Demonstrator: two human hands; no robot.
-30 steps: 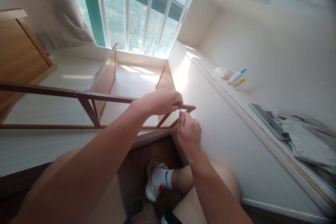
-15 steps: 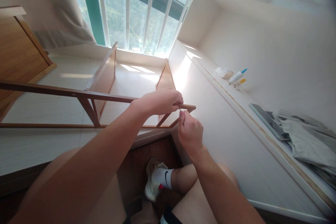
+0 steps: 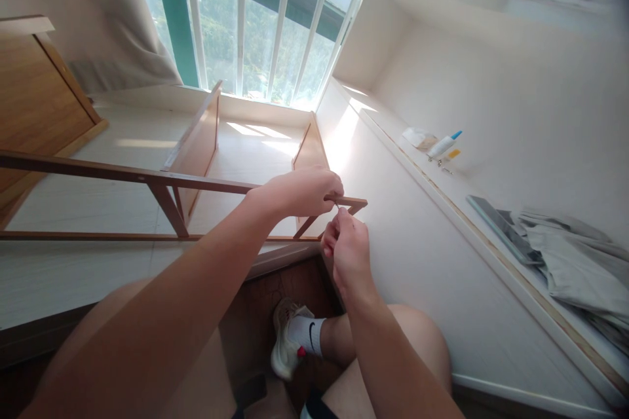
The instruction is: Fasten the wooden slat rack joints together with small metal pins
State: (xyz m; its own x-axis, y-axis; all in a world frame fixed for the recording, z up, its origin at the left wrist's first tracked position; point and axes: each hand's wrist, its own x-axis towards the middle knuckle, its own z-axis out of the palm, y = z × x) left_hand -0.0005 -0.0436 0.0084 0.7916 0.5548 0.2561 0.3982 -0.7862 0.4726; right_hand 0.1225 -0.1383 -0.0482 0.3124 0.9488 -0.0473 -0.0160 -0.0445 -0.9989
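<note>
Left hand (image 3: 308, 187): gripping wooden frame (image 3: 211, 182). Right hand (image 3: 352, 245): pinching thin piece (image 3: 337, 207); we could drop it, hold being fingertip-only.

Daylight enters through a window (image 3: 261, 39) with white bars (image 3: 240, 19); greenery (image 3: 215, 26) and a green post (image 3: 173, 13) show beyond; a greyish curtain (image 3: 113, 26) hangs at left; sun patches (image 3: 268, 131) lie on the pale surface (image 3: 250, 156) below; at right, a white panel (image 3: 398, 236) rises to a recessed shelf (image 3: 459, 184) with a worn brownish edge; the floor (image 3: 295, 275) is dark reddish-brown.
</note>
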